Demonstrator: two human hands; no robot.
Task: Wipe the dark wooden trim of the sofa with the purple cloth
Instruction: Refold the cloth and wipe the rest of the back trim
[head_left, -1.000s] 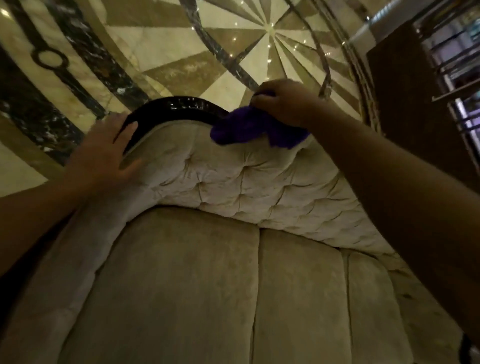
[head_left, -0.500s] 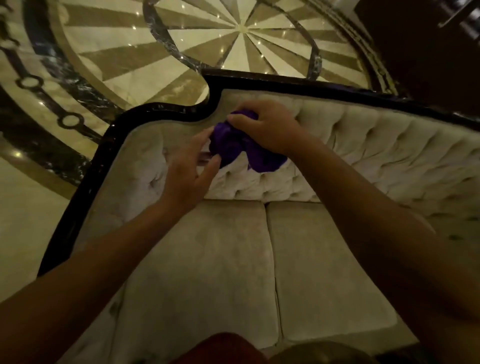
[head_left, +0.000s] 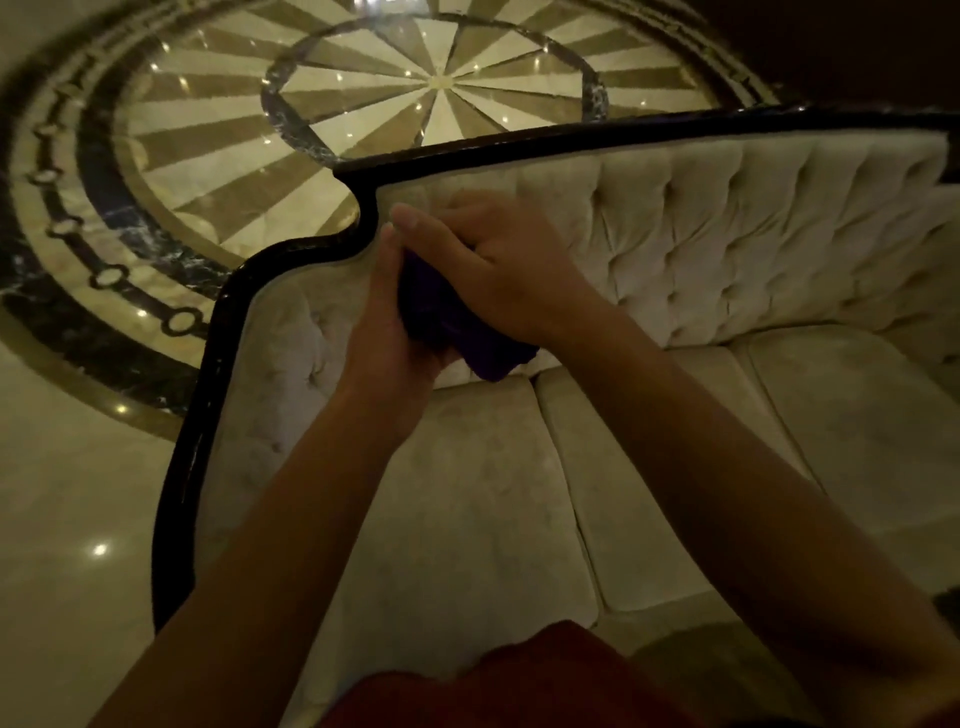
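The purple cloth (head_left: 457, 322) is bunched between both of my hands, in front of the tufted backrest of the cream sofa (head_left: 727, 249). My left hand (head_left: 389, 322) grips it from the left and below. My right hand (head_left: 498, 265) closes over it from above. The dark wooden trim (head_left: 291, 254) runs glossy along the top of the backrest and down the left arm. It curves just left of my hands, which do not touch it. Most of the cloth is hidden by my fingers.
Cream seat cushions (head_left: 493, 499) lie below my arms. Behind the sofa spreads a polished marble floor (head_left: 415, 88) with a sunburst pattern and dark rings. A red garment (head_left: 519, 680) shows at the bottom edge. The far right corner is dark.
My right hand lifted the cloth off the trim and drew it back over the backrest. My left hand left the trim and closed on the cloth. The view pulled back from the sofa.
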